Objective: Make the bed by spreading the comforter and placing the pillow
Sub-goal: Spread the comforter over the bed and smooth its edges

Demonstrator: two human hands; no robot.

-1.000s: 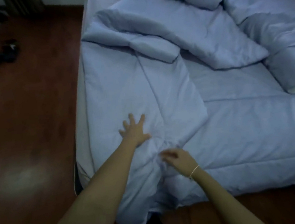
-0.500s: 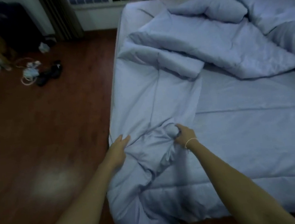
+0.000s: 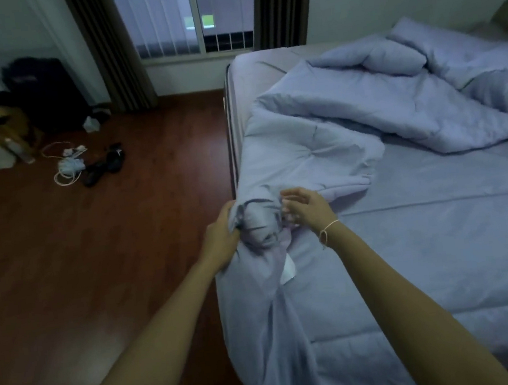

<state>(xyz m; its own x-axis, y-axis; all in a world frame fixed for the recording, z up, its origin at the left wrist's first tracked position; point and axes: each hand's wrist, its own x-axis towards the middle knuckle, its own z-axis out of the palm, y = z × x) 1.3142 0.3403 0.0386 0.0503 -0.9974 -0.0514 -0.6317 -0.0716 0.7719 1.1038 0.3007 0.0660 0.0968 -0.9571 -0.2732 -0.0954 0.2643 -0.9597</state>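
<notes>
A light blue comforter lies crumpled and folded over itself across the bed. Its near corner is bunched into a wad at the bed's left edge, with a white label hanging below. My left hand grips the wad from the left side. My right hand holds the same bunched corner from the right, fingers curled into the cloth. A puffy blue bulge at the far right may be a pillow; I cannot tell for sure.
Dark red wooden floor runs along the bed's left side. Cables and dark shoes lie on it, with bags and a black case by the wall. A curtained window stands beyond the bed's far end.
Both hands went from lying on the flat comforter to gathering its corner and lifting it into a wad. The camera rose, so the window and far wall came into view.
</notes>
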